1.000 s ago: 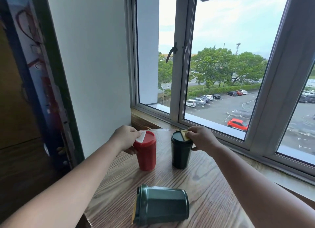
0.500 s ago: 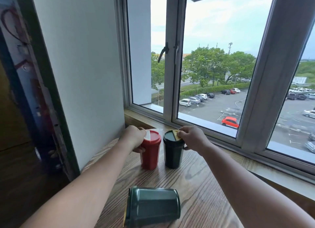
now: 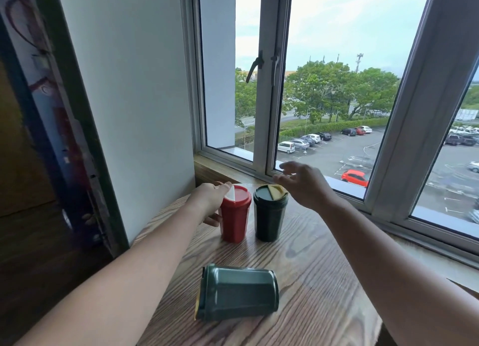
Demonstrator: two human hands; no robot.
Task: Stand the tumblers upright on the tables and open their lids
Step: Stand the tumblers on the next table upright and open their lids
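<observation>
A red tumbler stands upright on the round wooden table, its white lid flap raised. My left hand wraps its left side, thumb against the flap. Right beside it stands a dark green tumbler with its yellow lid flap tilted up. My right hand hovers just above and to the right of that lid, fingers spread, holding nothing. A third, green tumbler lies on its side near the table's front, lid end pointing left.
A white wall rises at the left, close to the table. Behind the tumblers run a wooden sill and a window frame with handles. A dark wooden door or panel fills the far left.
My right hand has let go of the dark green tumbler's lid flap and lifted up and to the right, fingers now spread. My left hand stays on the red tumbler.
</observation>
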